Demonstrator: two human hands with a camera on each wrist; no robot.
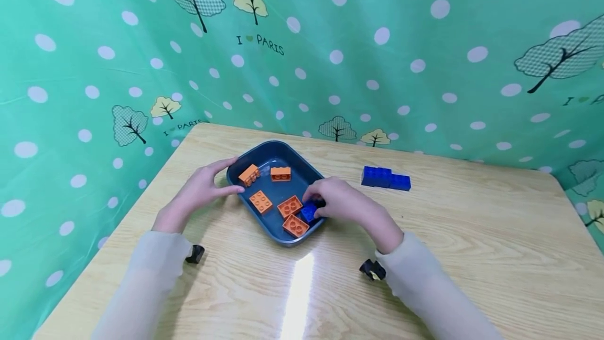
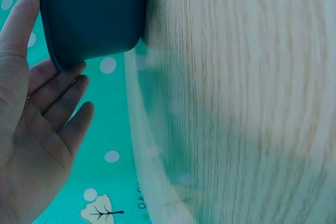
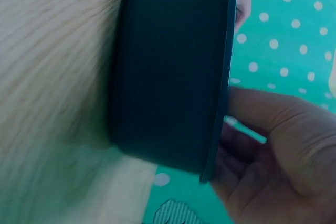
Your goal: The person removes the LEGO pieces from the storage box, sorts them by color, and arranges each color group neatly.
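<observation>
A dark blue plastic tub (image 1: 303,168) with rounded corners stands on the table, with several orange building bricks (image 1: 261,202) spread inside it. My left hand (image 1: 200,187) spans the tub's left corner. Its fingers and thumb rest at the rim, and in the left wrist view the lower fingers are loosely extended. My right hand (image 1: 346,201) reaches over the right rim and pinches a blue building brick (image 1: 309,212) between thumb and fingers, inside the tub beside two orange bricks. In the right wrist view the tub's wall (image 3: 168,72) hides that brick.
Right of the tub, a short row of blue bricks (image 1: 376,176) lies on the wooden table (image 1: 472,235). A green curtain (image 1: 302,41) with dots and trees hangs behind the table and along its left side. A bright light reflection streaks the near tabletop.
</observation>
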